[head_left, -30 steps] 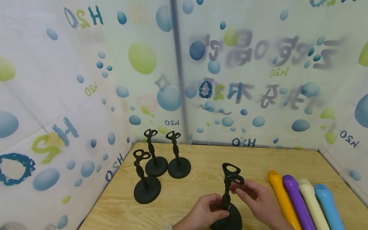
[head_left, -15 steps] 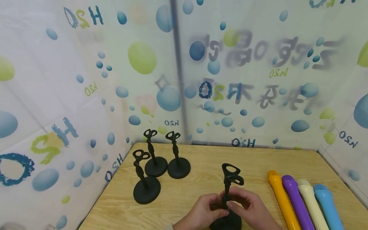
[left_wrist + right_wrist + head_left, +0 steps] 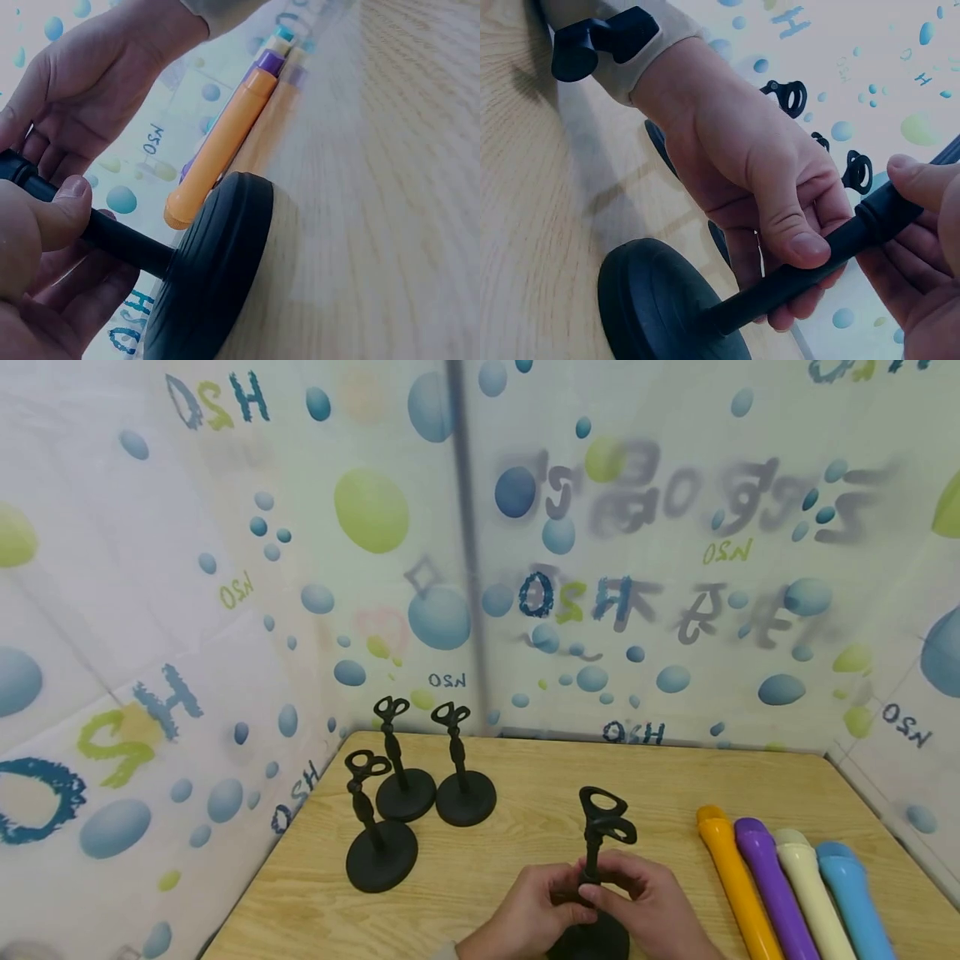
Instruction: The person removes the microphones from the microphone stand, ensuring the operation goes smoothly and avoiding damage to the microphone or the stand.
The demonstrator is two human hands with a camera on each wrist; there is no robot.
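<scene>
A black desktop microphone stand [image 3: 592,853] with a twin-ring clip on top stands upright in front of me at the near side. My left hand [image 3: 531,908] pinches the lower tube between thumb and fingers, just above the round base [image 3: 217,277]. Higher up, my right hand [image 3: 647,902] holds the thicker collar [image 3: 885,212] of the stand, thumb on the near side and fingers behind. In the head view the hands hide most of the tube. The base sits on the wooden table [image 3: 637,777].
Three more black microphone stands stand at the left: one nearer [image 3: 382,856], two behind it, a left one [image 3: 406,794] and a right one [image 3: 466,797]. Several toy microphones lie side by side at the right, orange [image 3: 738,885], purple [image 3: 777,889], cream [image 3: 816,893] and blue [image 3: 855,897]. Printed curtains [image 3: 637,693] enclose the table.
My right hand has moved from beside the upper tube, left and slightly down, and now grips the collar. The left hand keeps its hold on the lower tube.
</scene>
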